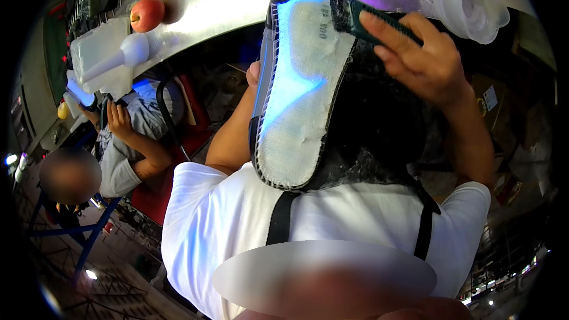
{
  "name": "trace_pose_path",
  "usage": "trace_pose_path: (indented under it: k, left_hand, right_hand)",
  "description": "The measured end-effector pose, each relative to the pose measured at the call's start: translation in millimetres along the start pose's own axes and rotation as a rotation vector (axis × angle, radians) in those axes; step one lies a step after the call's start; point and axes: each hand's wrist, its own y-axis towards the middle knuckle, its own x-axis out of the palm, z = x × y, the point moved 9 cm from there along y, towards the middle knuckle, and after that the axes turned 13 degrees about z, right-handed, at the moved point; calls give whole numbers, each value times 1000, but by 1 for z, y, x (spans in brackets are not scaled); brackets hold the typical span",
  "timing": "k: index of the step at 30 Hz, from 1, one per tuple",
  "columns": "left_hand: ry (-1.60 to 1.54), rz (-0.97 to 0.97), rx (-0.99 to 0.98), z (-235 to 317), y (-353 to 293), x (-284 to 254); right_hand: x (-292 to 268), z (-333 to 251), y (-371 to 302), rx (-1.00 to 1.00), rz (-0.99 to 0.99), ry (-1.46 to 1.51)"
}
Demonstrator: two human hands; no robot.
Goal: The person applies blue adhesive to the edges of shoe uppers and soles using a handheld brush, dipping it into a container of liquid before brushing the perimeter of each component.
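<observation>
A shoe upper [299,124] is held sole side out in front of my chest, toe end away from me. Its pale bottom cloth has stitching round the edge, and blue-violet light falls across it. My left hand [253,74] grips it at the left side; most of that hand is hidden behind the shoe. In my right hand [427,62] is a brush with a dark green handle [358,16]. Its dark bristles [340,15] touch the cloth near the right edge of the toe end.
A metal worktable [219,0] curves across the far side. On it are a red apple [147,14], a white squeeze bottle [135,49] and a translucent plastic container [474,15]. A co-worker in a grey shirt [121,169] sits at the left. I wear a dark apron [373,124].
</observation>
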Motion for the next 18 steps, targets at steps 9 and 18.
trace_pose_path:
  k: [9,18]
  left_hand:
    - [1,3,-10,0,-1,3]
    - [5,-5,-17,-2,-2,3]
  right_hand:
    - [-7,7,3,-76,12,-144]
    - [-35,5,17,-53,66,-226]
